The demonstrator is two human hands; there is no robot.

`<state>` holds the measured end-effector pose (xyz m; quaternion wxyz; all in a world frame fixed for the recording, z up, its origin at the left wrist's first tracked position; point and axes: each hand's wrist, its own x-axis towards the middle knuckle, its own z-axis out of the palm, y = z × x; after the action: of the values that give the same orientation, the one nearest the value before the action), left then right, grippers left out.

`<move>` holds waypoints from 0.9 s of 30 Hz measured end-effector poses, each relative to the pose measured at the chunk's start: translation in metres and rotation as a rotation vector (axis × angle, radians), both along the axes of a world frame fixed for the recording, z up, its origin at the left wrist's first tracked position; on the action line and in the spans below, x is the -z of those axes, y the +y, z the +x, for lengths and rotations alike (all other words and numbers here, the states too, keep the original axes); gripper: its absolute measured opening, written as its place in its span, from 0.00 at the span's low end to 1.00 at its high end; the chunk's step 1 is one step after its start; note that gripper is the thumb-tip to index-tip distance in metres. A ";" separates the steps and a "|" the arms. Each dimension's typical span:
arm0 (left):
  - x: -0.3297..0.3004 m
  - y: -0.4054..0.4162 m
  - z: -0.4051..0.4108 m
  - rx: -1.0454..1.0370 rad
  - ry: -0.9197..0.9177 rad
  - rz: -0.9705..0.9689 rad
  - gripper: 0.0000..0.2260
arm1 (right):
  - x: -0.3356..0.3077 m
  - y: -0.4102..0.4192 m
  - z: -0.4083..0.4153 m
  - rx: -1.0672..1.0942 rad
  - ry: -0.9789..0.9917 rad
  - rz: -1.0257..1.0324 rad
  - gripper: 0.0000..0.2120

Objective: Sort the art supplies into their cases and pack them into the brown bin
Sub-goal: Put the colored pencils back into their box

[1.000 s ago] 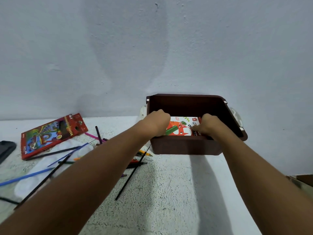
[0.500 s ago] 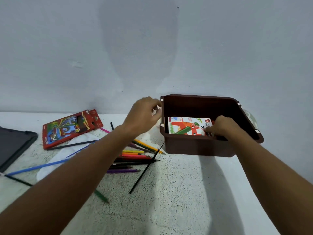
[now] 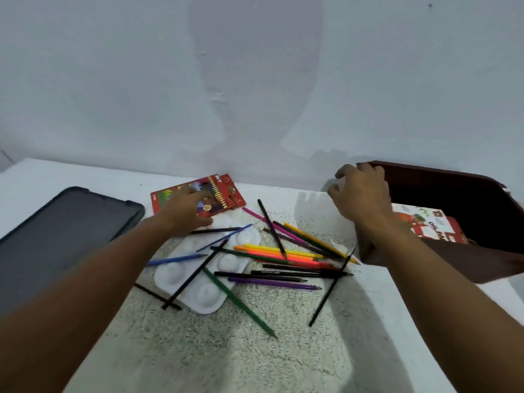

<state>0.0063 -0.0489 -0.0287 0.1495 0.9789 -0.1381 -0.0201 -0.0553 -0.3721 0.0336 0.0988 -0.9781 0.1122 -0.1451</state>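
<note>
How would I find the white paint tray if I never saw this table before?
Start at the big dark flat case on the left side of the table, then look just to its right. The white paint tray lies flat there, under several crossed pencils and near the person's left hand. It is the only white thing with round hollows among the thin coloured sticks.

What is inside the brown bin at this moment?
Inside the brown bin, one printed white and red box lies flat. The near wall and the right hand cover part of the floor, so anything else is hidden.
</note>
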 end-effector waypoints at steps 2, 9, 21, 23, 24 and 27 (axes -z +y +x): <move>0.000 0.016 0.010 0.012 -0.008 -0.018 0.29 | 0.011 0.025 0.004 -0.031 0.001 -0.036 0.16; 0.010 0.041 0.038 -0.010 0.111 0.077 0.42 | 0.047 0.081 0.004 -0.098 0.421 0.162 0.12; 0.022 0.065 0.064 -0.021 0.278 0.182 0.54 | 0.060 0.097 -0.001 -0.052 0.547 0.123 0.12; 0.023 0.067 0.067 -0.038 0.293 0.170 0.58 | 0.062 0.099 -0.002 -0.041 0.551 0.123 0.12; 0.024 0.068 0.068 -0.039 0.301 0.162 0.58 | 0.063 0.100 -0.002 -0.032 0.548 0.124 0.12; 0.023 0.072 0.070 -0.042 0.281 0.118 0.57 | 0.067 0.101 -0.003 -0.006 0.535 0.139 0.12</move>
<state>0.0760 0.0226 -0.0522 0.1101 0.9761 -0.0941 -0.1619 -0.0585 -0.2714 -0.0337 0.1328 -0.9728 0.1413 0.1265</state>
